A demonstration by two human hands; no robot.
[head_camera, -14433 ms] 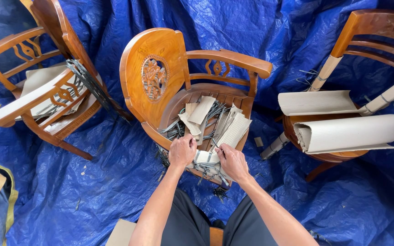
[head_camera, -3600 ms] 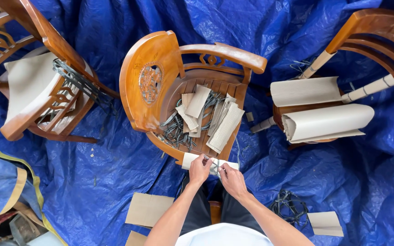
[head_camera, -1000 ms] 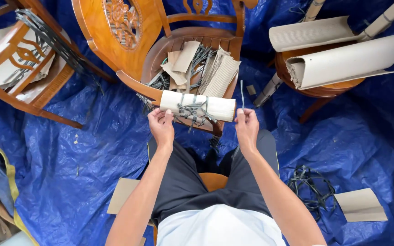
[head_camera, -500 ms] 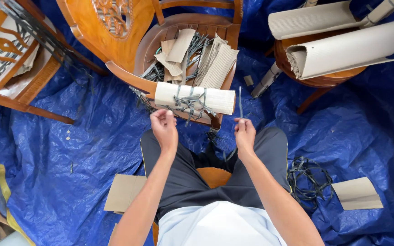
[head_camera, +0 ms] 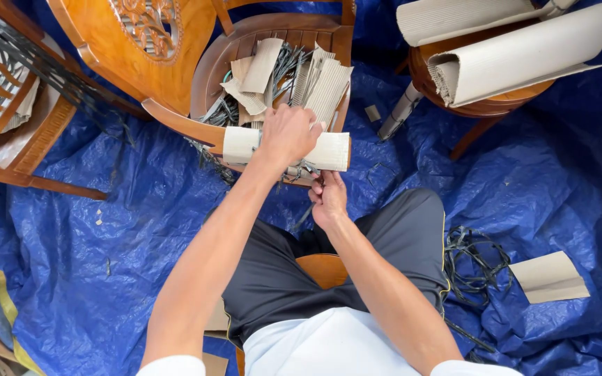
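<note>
A wooden chair lies tipped in front of me, its seat ring filled with cardboard strips and grey plastic straps. A strip of corrugated cardboard is wrapped around the chair's front rail. My left hand presses down on the middle of that wrap. My right hand is just below it, fingers closed on the grey strap at the wrap's underside.
A blue tarp covers the floor. Another wooden chair lies at the left. A round stool at the upper right carries rolled cardboard sheets. A tangle of dark straps and a cardboard piece lie at the right.
Half a second ago both hands were held apart below the wrap, pulling strap ends. Now my left hand lies on top of the wrap and my right hand is up under it.
</note>
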